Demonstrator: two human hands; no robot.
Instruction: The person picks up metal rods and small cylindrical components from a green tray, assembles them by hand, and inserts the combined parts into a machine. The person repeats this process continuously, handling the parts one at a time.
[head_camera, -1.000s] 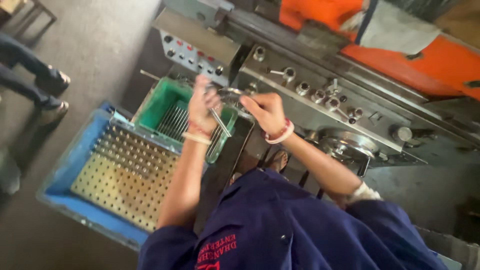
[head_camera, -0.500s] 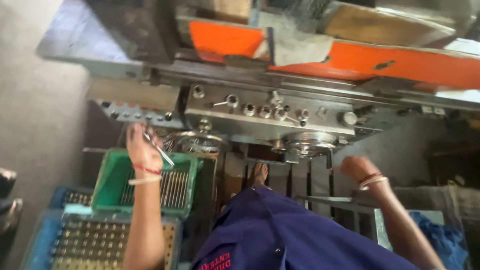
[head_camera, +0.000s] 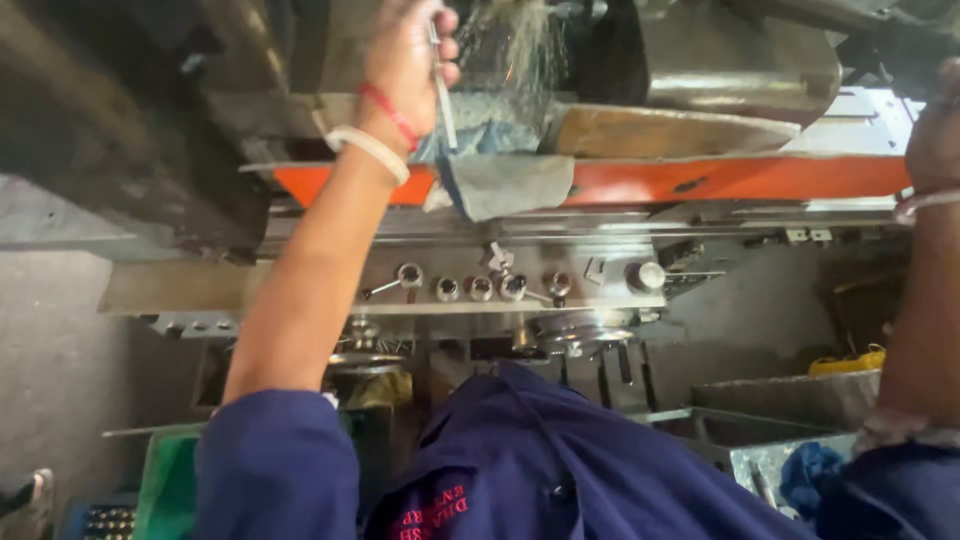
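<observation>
- Left hand (head_camera: 405, 60) raised, grip closed round thin metal rods (head_camera: 441, 90) above orange machine edge (head_camera: 700, 180).
- Rods judged light, stiff, slippery; best held mid-length.
- Right hand (head_camera: 935, 140) at frame edge; grip unclear.

A thin, straight, silvery metal rod (head_camera: 443, 95) stands nearly upright in the raised left hand (head_camera: 405, 60), fingers closed round its upper end, its lower end just above the machine's orange edge (head_camera: 700, 180).
</observation>
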